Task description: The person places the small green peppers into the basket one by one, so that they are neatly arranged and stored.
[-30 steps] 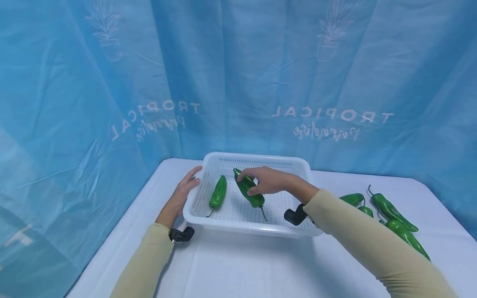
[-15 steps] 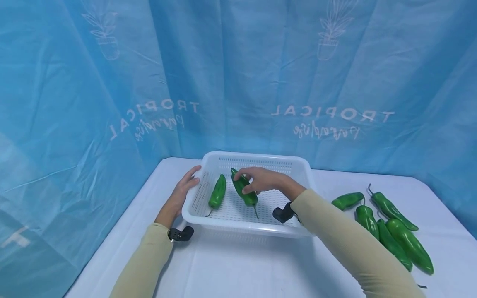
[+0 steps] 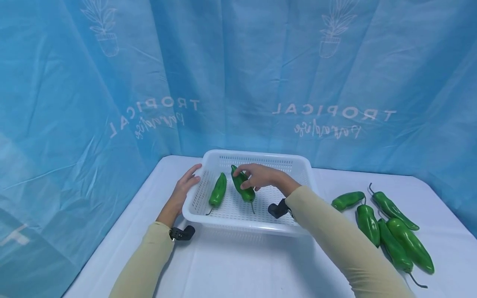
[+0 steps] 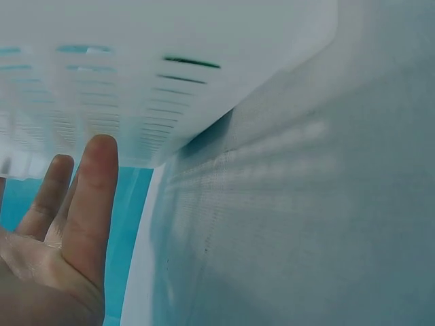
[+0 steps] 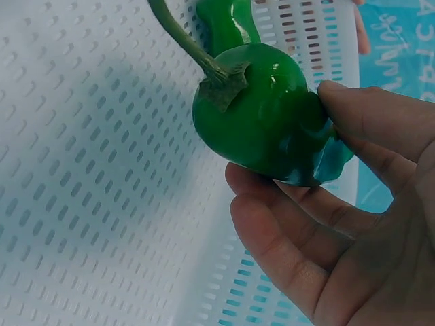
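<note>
A white slotted plastic basket [image 3: 257, 229] stands on the white-covered table. My right hand [image 3: 259, 175] is inside it, thumb and fingers gripping a long green pepper [image 5: 255, 115]. In the head view that pepper slants, tip toward the back and stem toward me. Left of it a second green pepper [image 3: 218, 191] lies on the basket floor. At the basket's left side is my left hand [image 3: 183, 191], fingertips right at the rim. From the left wrist view, the fingers of the left hand [image 4: 75, 231] look fairly straight, close against the slotted wall.
To the right of the basket, several more green peppers [image 3: 410, 244] lie loosely grouped on the tablecloth [image 3: 238, 265]. A blue printed curtain [image 3: 246, 82] hangs behind the table and along its left side. Each wrist carries a small black camera [image 3: 181, 233].
My right hand has moved slightly left with the gripped pepper, bringing it closer to the second one. As the right arm shifted, more of the loose peppers came into view. The left hand stays at the rim.
</note>
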